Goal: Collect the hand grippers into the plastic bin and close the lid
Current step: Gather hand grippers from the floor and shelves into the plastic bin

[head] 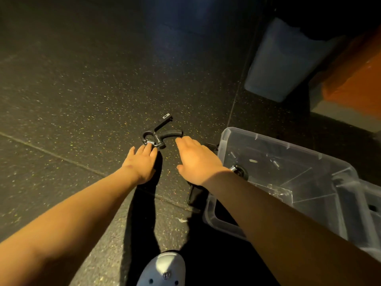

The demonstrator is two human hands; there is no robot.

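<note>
On the dark rubber floor (82, 89), flecked with pale specks, lies a black hand gripper (157, 134). It has a curved foam-wrapped handle, a flat angular arm and a shiny coil spring. The left hand (140, 164) reaches in from six o'clock of it, fingers straight, tips at the spring. The right hand (195, 159) hovers at four o'clock, fingers flat and relaxed, holding nothing. Further out at four o'clock stands the clear, hard-walled plastic bin (278, 145), open, with another sprung gripper (239, 171) inside.
</note>
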